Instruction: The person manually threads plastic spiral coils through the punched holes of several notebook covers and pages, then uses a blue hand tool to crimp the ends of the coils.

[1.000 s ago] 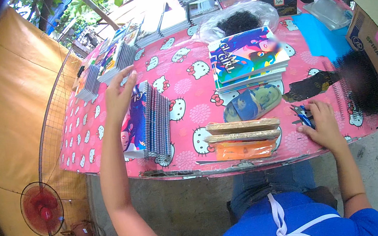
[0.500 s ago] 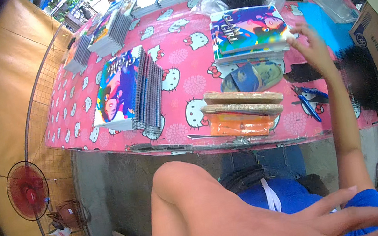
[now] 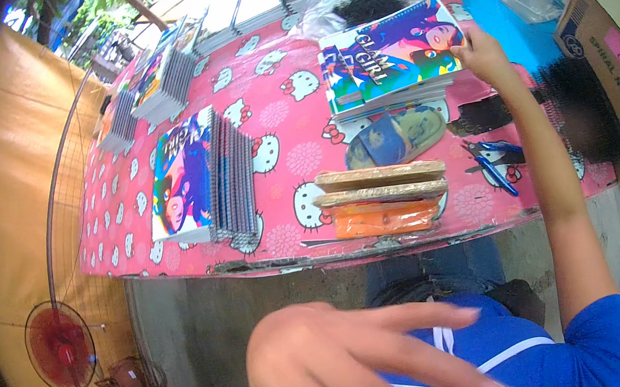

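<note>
At the table's far middle, my right hand [image 3: 480, 57] pinches the right edge of a spiral notebook [image 3: 395, 53] with a colourful illustrated cover. This notebook lies a little askew over a small pile of others. Close to the camera, my left hand [image 3: 350, 356] hangs in front of my body with fingers stretched out and nothing in it. A blue and olive slipper [image 3: 395, 137] lies just in front of the pile. To the left stands a taller stack of the same notebooks [image 3: 186, 178], spiral edges toward the right.
Near the front edge lie wrapped brown and orange blocks [image 3: 383, 200], with blue-handled pliers [image 3: 494, 171] to their right. A cardboard box [image 3: 616, 68] stands at the right, beside a dark bristly object [image 3: 582, 109]. More notebook stacks [image 3: 164, 87] line the far left. A red fan [image 3: 60, 347] stands left of the table.
My right hand has closed on the top notebook's right edge, and that notebook now sits tilted on its pile. My left hand has shifted left and down. The whole view has turned slightly.
</note>
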`<state>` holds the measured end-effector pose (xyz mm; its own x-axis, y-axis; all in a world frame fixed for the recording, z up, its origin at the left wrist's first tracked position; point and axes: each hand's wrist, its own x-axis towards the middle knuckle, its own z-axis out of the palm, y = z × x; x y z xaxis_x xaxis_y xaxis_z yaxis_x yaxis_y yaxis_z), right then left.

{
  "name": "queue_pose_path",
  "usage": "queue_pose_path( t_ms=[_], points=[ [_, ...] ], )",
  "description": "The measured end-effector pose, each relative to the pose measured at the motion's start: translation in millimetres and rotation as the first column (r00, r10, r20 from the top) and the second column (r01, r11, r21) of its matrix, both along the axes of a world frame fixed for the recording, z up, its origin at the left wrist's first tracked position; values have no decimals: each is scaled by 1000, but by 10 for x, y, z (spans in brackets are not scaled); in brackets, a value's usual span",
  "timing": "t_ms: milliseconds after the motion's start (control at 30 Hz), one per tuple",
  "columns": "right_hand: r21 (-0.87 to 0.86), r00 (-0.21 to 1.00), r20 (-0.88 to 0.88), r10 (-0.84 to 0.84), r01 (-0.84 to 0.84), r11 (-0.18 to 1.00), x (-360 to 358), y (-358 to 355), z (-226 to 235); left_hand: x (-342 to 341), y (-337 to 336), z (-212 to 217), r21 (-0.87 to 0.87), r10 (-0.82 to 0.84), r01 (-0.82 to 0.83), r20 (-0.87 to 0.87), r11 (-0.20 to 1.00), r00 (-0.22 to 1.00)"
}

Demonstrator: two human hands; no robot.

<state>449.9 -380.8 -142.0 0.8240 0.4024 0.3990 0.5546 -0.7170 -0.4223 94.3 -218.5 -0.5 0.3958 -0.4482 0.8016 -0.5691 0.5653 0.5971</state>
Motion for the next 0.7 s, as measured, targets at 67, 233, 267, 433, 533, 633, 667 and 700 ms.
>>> queue_pose_path(
  t_ms=[67, 233, 267, 433, 533, 633, 667, 700],
  points=[
    [233, 1000, -20, -9, 13, 972, -303, -122, 229, 153, 14, -272, -96, 361, -401, -284, 911, 888],
    [828, 856, -97, 507, -213, 519, -1433, -262, 353, 474, 28, -561, 287, 926, -956, -344, -53, -155],
    [866, 829, -80, 553, -218, 451, -1707, -188, 343, 386, 141, -585, 344, 915, -936, -398, 74, -74],
    [549, 816, -244, 525, -330, 768, -2100, -486, 177, 199, 226, -545, 293, 908, -913, -390, 283, 156],
    [502, 885, -152, 441, -315, 805, -2149, -429, 173, 236, 252, -730, 329, 925, -934, -380, 142, 7],
    [527, 874, -205, 440, -280, 802, -2121, -430, 81, 222, 252, -848, 246, 862, -947, -504, 204, 55],
    [518, 869, -219, 444, -283, 808, -2115, -430, 80, 222, 249, -885, 224, 864, -957, -501, 187, 51],
    [567, 877, -159, 453, -294, 769, -2115, -409, 12, 216, 245, -908, 201, 866, -965, -499, 169, 48]
  ],
)
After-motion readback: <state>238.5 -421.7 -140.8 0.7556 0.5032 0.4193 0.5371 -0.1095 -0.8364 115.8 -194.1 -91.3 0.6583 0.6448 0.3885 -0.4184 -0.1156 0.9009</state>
